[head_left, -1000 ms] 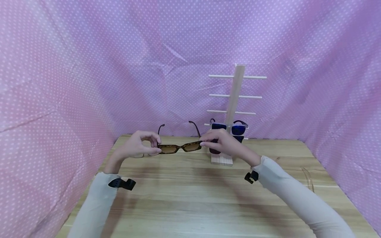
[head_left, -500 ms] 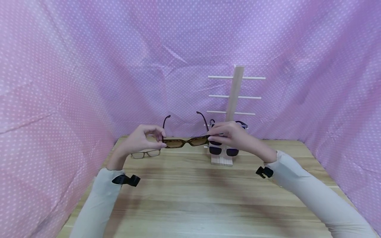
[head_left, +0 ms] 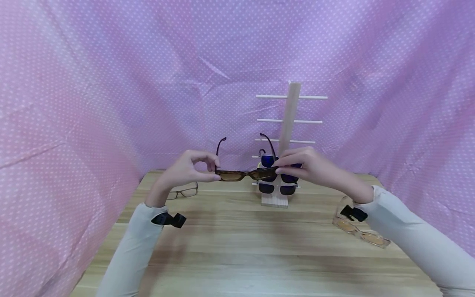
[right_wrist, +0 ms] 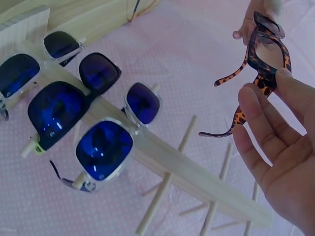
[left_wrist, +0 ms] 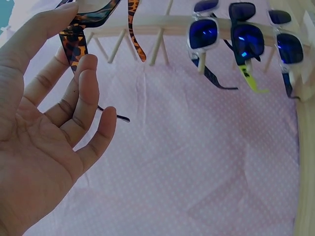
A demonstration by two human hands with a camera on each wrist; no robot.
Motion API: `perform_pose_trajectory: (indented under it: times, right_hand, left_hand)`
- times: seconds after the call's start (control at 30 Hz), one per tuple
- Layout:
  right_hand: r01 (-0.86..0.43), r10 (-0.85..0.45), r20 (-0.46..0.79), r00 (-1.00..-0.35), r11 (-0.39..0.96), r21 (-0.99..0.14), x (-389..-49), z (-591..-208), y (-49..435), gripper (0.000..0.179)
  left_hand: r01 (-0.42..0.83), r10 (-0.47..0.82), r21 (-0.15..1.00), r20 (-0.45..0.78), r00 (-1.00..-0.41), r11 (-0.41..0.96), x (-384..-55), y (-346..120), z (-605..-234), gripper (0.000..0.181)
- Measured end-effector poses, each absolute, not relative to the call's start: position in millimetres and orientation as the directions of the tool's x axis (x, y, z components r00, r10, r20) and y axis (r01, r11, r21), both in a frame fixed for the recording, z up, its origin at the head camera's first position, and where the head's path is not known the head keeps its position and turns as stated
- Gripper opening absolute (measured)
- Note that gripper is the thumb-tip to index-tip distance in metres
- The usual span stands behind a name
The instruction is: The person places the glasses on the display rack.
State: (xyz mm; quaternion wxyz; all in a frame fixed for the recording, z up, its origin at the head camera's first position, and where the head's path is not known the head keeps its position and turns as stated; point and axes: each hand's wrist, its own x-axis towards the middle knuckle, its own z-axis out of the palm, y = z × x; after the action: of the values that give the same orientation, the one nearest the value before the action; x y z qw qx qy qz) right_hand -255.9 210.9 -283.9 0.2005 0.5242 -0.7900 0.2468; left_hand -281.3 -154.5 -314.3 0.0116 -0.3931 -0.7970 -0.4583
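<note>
Tortoiseshell sunglasses (head_left: pixel 231 176) with brown lenses are held up over the table, temples unfolded and pointing away. My left hand (head_left: pixel 189 169) pinches their left end between thumb and fingers; in the left wrist view the thumb lies on the spotted frame (left_wrist: pixel 74 46). At the other end, my right hand (head_left: pixel 308 165) pinches the hinge corner, as the right wrist view shows by the temple (right_wrist: pixel 264 84). Behind them stands a wooden display rack (head_left: pixel 287 123). Three pairs of blue-lensed sunglasses (right_wrist: pixel 104 147) hang on its lower pegs, partly covered by my right hand in the head view.
Thin-framed eyeglasses (head_left: pixel 190 192) lie on the wooden table (head_left: pixel 237 255) at the back left, partly behind my left wrist. Clear-framed glasses with amber lenses (head_left: pixel 345 225) lie at the right, below my right forearm. Pink dotted cloth (head_left: pixel 185 62) encloses the table.
Both hands have carried the tortoiseshell sunglasses rightward and slightly up, so they now overlap the rack. My right forearm has moved aside, uncovering more of the amber-lensed glasses.
</note>
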Motion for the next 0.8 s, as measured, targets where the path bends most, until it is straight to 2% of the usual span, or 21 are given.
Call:
perform_pose_trajectory:
  times: [0.37,0.57,0.8]
  right_hand:
    - [-0.915,-0.739,0.55,-0.39,0.377,-0.142,-240.0,-270.3,230.9,0.03]
    - [-0.928,-0.747,0.56,-0.357,0.35,-0.125,-237.6,-266.0,242.9,0.029]
    - [-0.929,-0.735,0.578,-0.355,0.348,-0.128,-236.8,-264.8,257.3,0.015]
  left_hand:
    - [0.666,0.652,0.708,0.393,-0.648,0.235,-285.3,-134.0,-307.3,0.024]
    - [0.698,0.678,0.682,0.409,-0.611,0.218,-289.6,-121.2,-303.5,0.025]
    - [0.718,0.713,0.674,0.419,-0.563,0.172,-292.1,-106.6,-299.2,0.024]
